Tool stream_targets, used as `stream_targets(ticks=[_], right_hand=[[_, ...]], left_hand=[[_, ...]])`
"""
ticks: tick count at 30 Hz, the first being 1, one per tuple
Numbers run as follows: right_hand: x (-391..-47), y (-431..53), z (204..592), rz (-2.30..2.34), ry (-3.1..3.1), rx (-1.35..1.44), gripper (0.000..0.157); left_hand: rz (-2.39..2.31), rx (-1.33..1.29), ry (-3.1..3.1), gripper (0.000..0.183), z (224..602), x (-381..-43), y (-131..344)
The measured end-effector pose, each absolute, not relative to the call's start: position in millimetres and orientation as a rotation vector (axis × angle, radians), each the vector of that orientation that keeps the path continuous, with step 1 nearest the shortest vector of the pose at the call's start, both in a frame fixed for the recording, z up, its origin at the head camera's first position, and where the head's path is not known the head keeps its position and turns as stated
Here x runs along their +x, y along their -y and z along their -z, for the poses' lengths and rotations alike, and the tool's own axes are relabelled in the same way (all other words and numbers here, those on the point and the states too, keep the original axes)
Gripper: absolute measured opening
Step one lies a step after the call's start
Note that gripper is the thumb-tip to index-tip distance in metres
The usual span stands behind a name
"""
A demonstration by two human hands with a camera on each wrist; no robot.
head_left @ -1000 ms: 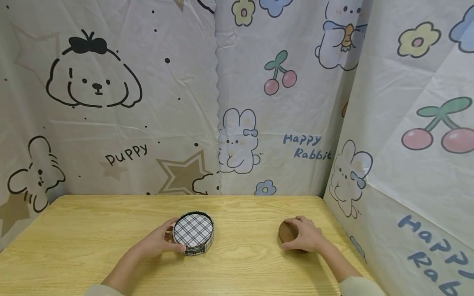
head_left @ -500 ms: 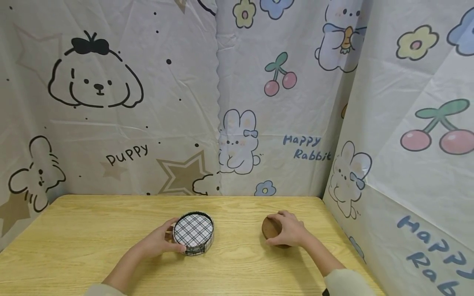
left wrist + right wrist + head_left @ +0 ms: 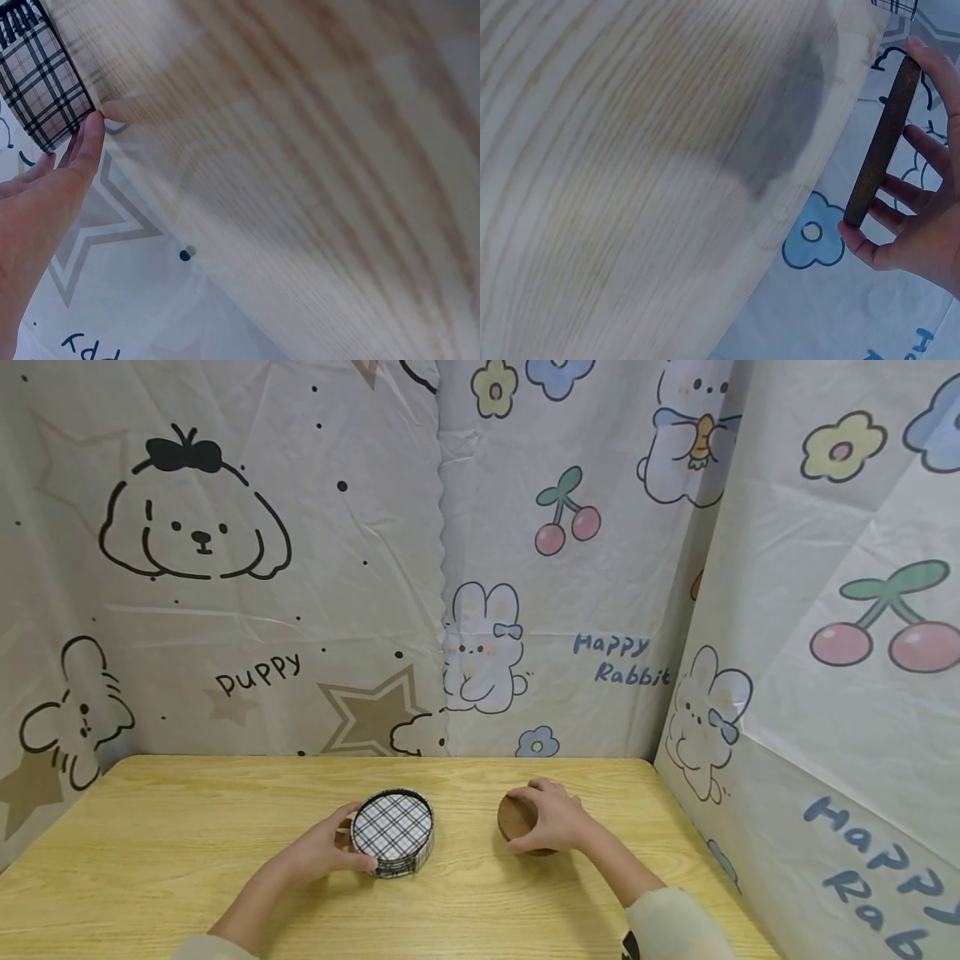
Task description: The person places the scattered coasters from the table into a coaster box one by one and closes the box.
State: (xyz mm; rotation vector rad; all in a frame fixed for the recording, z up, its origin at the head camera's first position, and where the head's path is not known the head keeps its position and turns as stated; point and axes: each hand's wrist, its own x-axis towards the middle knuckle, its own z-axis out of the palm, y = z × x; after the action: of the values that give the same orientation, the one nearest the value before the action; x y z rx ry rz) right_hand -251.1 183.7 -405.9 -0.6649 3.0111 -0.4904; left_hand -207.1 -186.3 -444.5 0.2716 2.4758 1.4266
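Note:
Left of the table's middle stands a round plaid coaster holder (image 3: 392, 828), white with dark lines and a dark rim around its top. My left hand (image 3: 315, 852) grips its left side, thumb at the front and fingers behind. The left wrist view catches the plaid side wall (image 3: 46, 86) with the fingertips at its edge. To the right, my right hand (image 3: 557, 820) holds a round brown coaster (image 3: 516, 818) by its edge, between thumb and spread fingers. Seen edge-on in the right wrist view, the coaster (image 3: 885, 142) is raised over the tabletop, its shadow apart from it.
The light wooden table (image 3: 465, 910) reaches back to a printed cloth (image 3: 375, 568) hanging behind it. Another printed cloth (image 3: 840, 718) hangs along the right side. Bare wood lies between the two hands.
My right hand has carried the brown coaster leftward across the table, nearer the plaid holder. My left hand and the holder have stayed in place.

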Motion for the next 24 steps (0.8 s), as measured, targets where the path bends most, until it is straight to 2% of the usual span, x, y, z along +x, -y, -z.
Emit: stream_targets(ticks=[24], right_hand=[[-253.7, -117.8, 397.9, 0.470, -2.935, -0.862, 0.075]], left_hand=[[-1.413, 0.267, -2.498, 0.103, 444.3, -207.4, 185.3]])
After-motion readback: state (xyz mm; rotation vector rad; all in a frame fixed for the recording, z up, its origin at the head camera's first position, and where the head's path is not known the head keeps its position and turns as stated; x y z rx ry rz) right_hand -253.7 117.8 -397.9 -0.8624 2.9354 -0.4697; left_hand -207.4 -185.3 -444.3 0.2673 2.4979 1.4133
